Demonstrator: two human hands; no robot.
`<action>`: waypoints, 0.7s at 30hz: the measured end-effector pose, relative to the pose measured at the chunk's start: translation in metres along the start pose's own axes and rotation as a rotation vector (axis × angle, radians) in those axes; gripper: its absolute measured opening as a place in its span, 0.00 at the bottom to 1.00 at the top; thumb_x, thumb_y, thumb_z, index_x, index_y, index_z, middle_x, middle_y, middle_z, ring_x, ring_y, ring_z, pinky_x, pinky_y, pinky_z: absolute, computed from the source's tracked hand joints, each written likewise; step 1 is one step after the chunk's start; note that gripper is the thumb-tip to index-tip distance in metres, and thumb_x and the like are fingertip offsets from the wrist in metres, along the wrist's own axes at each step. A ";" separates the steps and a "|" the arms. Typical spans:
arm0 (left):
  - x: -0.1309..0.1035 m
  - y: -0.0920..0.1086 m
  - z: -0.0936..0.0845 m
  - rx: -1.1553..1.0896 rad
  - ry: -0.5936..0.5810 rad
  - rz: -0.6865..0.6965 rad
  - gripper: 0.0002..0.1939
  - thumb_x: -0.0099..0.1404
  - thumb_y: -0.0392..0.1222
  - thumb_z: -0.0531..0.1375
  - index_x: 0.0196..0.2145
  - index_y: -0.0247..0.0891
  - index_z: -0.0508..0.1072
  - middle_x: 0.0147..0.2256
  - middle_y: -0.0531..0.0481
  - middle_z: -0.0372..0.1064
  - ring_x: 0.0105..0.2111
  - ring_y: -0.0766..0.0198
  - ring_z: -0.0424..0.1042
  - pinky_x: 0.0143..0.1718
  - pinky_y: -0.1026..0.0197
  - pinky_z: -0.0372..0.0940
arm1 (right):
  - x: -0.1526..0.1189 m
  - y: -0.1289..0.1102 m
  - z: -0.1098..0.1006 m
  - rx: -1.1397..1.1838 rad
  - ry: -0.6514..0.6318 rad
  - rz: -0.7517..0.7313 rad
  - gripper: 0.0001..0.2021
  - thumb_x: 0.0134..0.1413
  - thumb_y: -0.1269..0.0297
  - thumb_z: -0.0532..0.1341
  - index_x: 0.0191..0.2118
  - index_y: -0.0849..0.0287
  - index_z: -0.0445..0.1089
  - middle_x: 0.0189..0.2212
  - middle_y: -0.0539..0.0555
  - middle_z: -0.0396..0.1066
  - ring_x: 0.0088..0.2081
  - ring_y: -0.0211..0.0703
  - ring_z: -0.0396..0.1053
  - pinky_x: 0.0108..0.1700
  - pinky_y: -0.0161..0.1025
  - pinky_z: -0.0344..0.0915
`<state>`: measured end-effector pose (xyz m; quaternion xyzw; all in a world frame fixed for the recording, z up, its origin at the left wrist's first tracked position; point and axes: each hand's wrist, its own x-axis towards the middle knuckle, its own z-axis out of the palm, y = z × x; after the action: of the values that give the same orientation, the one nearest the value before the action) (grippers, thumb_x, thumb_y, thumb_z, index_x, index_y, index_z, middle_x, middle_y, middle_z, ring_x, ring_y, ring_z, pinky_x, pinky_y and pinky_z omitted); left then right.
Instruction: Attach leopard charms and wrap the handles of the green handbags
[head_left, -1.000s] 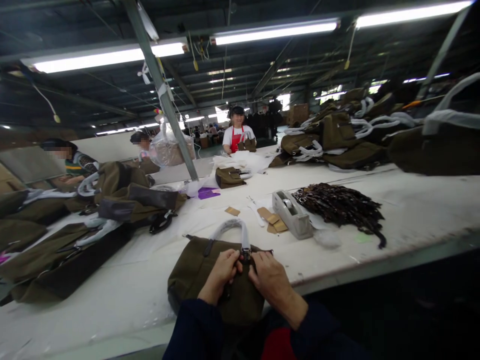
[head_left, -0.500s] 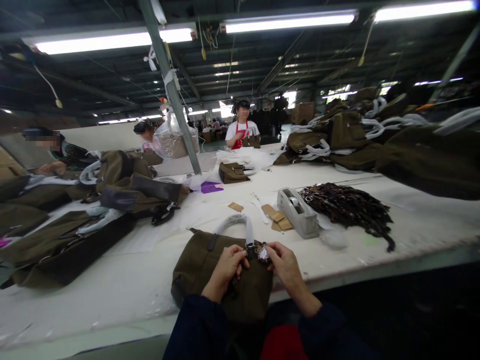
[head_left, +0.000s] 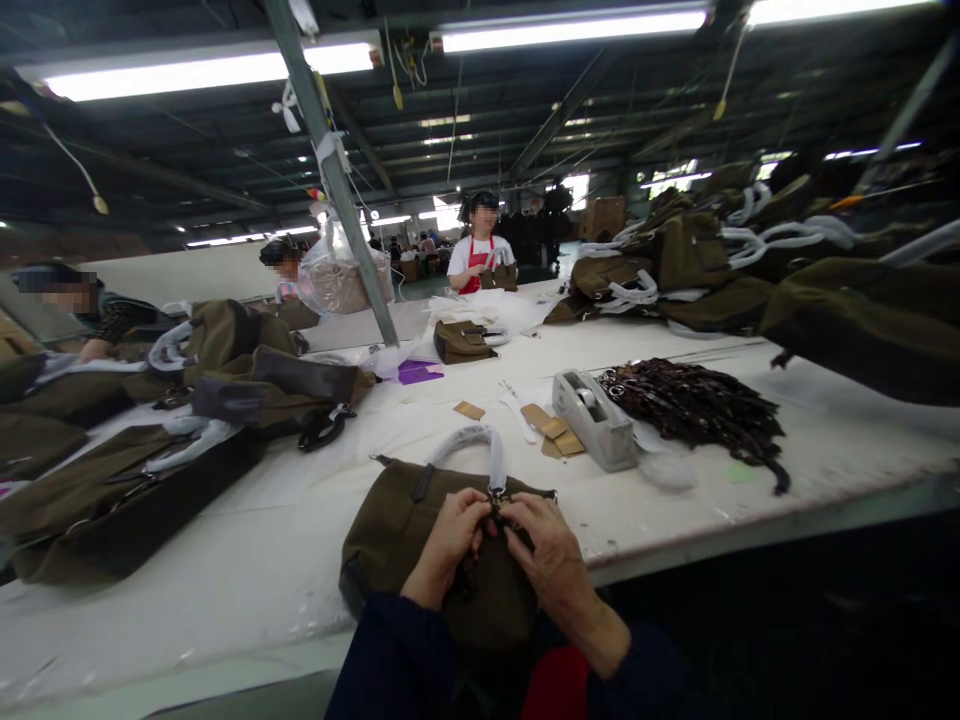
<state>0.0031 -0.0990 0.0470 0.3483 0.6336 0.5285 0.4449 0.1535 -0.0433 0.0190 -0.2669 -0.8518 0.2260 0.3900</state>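
An olive-green bag (head_left: 390,520) leans at the table's front edge, its wrapped white handle (head_left: 496,455) standing up. My left hand (head_left: 454,535) pinches a dark strap piece by the metal ring at the handle's base. Close beside it, my right hand (head_left: 546,545) has its fingers closed at the same spot, on small metal parts mostly hidden by the fingers. Part of the dark piece hangs below my left hand against the bag.
A grey tape dispenser (head_left: 600,425), brown cards (head_left: 555,430) and a heap of dark straps (head_left: 697,410) lie beyond my right hand. Bags are piled left (head_left: 247,370) and right (head_left: 697,255). A person in a red apron (head_left: 480,255) stands across the table.
My right hand has moved left, close against my left hand, and the shiny metal piece it held is now mostly hidden. The view has shifted slightly.
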 end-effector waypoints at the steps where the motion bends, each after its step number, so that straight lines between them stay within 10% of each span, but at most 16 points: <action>1: 0.000 0.000 0.000 0.001 0.002 -0.001 0.10 0.56 0.46 0.57 0.31 0.36 0.66 0.20 0.55 0.68 0.11 0.76 0.53 0.10 0.72 0.49 | -0.001 0.002 0.000 0.008 0.018 0.003 0.12 0.55 0.75 0.56 0.41 0.55 0.72 0.47 0.56 0.71 0.49 0.50 0.66 0.52 0.48 0.64; 21: -0.003 0.001 -0.001 -0.054 -0.024 0.010 0.09 0.56 0.45 0.58 0.31 0.36 0.67 0.20 0.56 0.66 0.11 0.76 0.51 0.11 0.72 0.48 | 0.013 0.023 -0.020 0.227 -0.015 0.345 0.07 0.62 0.60 0.55 0.41 0.55 0.66 0.30 0.49 0.72 0.31 0.43 0.70 0.36 0.38 0.62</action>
<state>0.0035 -0.1017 0.0484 0.3456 0.6118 0.5433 0.4594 0.1689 -0.0144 0.0243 -0.3615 -0.7654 0.3859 0.3667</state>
